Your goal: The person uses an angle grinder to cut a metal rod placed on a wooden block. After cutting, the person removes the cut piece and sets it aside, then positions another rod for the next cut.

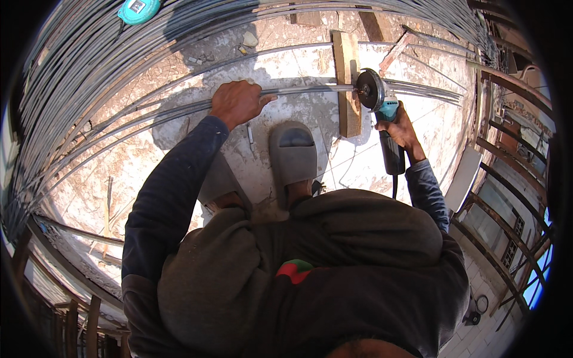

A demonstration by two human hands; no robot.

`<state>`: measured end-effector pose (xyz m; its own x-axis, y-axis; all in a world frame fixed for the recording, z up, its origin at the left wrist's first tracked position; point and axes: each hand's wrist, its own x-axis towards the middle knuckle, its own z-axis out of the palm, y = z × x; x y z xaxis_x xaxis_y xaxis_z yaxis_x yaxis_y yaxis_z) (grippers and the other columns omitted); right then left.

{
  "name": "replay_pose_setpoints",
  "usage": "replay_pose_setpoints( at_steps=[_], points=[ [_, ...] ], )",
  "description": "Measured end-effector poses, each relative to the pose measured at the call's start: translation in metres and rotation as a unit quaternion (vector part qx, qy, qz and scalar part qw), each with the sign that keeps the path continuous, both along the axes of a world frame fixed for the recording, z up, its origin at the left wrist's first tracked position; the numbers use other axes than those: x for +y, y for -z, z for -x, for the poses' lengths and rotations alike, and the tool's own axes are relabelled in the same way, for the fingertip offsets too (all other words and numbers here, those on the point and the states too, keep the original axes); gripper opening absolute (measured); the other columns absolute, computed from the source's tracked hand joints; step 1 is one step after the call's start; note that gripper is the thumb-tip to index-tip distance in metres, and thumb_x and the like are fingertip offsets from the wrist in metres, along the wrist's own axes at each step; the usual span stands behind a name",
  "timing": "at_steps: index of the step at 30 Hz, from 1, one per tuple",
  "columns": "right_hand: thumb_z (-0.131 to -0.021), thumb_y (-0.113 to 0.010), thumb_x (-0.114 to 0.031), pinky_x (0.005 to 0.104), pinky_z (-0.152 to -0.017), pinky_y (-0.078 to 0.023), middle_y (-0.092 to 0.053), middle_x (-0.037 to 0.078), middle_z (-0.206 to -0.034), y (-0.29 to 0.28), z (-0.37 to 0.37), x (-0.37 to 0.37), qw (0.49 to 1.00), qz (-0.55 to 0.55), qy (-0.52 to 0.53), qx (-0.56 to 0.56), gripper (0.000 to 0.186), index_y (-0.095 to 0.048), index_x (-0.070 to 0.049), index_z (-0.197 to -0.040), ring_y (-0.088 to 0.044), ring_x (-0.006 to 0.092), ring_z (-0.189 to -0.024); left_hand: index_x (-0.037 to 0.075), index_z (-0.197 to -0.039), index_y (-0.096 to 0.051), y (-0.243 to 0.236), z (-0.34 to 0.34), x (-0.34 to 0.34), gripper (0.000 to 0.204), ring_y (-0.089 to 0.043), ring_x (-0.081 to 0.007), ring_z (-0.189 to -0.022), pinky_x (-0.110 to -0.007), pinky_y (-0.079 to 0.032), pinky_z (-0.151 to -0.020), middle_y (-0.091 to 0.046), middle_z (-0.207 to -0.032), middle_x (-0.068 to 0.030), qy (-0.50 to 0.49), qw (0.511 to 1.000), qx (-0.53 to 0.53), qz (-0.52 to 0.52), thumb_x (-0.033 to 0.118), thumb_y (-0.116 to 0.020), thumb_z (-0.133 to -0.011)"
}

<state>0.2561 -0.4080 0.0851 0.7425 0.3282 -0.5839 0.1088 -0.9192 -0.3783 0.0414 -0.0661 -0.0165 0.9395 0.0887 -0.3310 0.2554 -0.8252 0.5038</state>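
My left hand (239, 103) is closed round a few thin steel rods (307, 89), with its thumb stretched along them. To the right, the rods lie across a wooden block (348, 113). My right hand (401, 126) grips a teal and black angle grinder (391, 143) by its body. The grinder's disc (371, 90) stands upright just right of the block, at the rods. Small orange sparks or a glow show where disc and rods meet. Beyond the disc several cut lengths of rod (424, 90) run on to the right, above the floor.
Many long steel rods (77, 77) curve along the left and far side. A teal tape measure (138, 11) rests on them. A white marker-like stick (250, 133) lies near my sandals (292, 156). Wood pieces (374, 25) lie at the back. A cord (394, 186) trails from the grinder.
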Motion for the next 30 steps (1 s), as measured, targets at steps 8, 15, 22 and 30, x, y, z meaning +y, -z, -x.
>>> replay_pose_setpoints(
  at_steps=[8, 15, 22, 30],
  points=[
    [-0.061, -0.076, -0.014, 0.0408, -0.095, -0.048, -0.059, 0.018, -0.111, -0.004, 0.006, 0.003, 1.0, -0.017, 0.006, 0.001, 0.08, -0.039, 0.004, -0.13, -0.059, 0.0298, -0.101, 0.002, -0.08, -0.071, 0.001, 0.001, -0.001, 0.062, -0.068, -0.0377, -0.074, -0.048, -0.053, -0.066, -0.067, -0.075, -0.0207, -0.003, 1.0, -0.004, 0.005, 0.06, -0.051, -0.093],
    [-0.061, -0.076, -0.014, 0.042, -0.095, -0.049, -0.061, 0.019, -0.108, -0.005, 0.007, 0.001, 1.0, -0.003, 0.003, -0.006, 0.078, -0.04, 0.003, -0.128, -0.06, 0.0301, -0.099, 0.003, -0.08, -0.071, 0.005, 0.002, -0.001, 0.062, -0.067, -0.0377, -0.07, -0.048, -0.053, -0.065, -0.067, -0.074, -0.0211, -0.002, 0.999, -0.034, -0.001, 0.06, -0.051, -0.093],
    [-0.061, -0.077, -0.013, 0.0422, -0.095, -0.049, -0.061, 0.018, -0.108, -0.011, 0.008, 0.004, 1.0, 0.016, 0.019, 0.019, 0.075, -0.041, 0.001, -0.125, -0.061, 0.0307, -0.1, 0.003, -0.079, -0.071, 0.001, 0.002, -0.001, 0.062, -0.067, -0.038, -0.07, -0.049, -0.053, -0.065, -0.067, -0.073, -0.0209, -0.007, 1.0, -0.014, 0.006, 0.06, -0.051, -0.093],
    [-0.061, -0.077, -0.011, 0.0384, -0.093, -0.048, -0.062, 0.021, -0.11, -0.005, 0.004, 0.0, 1.0, 0.019, 0.012, 0.002, 0.08, -0.037, 0.005, -0.128, -0.062, 0.0318, -0.102, 0.003, -0.077, -0.07, 0.002, 0.002, -0.002, 0.061, -0.067, -0.0383, -0.069, -0.049, -0.053, -0.065, -0.066, -0.072, -0.0211, -0.008, 1.0, -0.022, 0.007, 0.058, -0.052, -0.093]
  ],
)
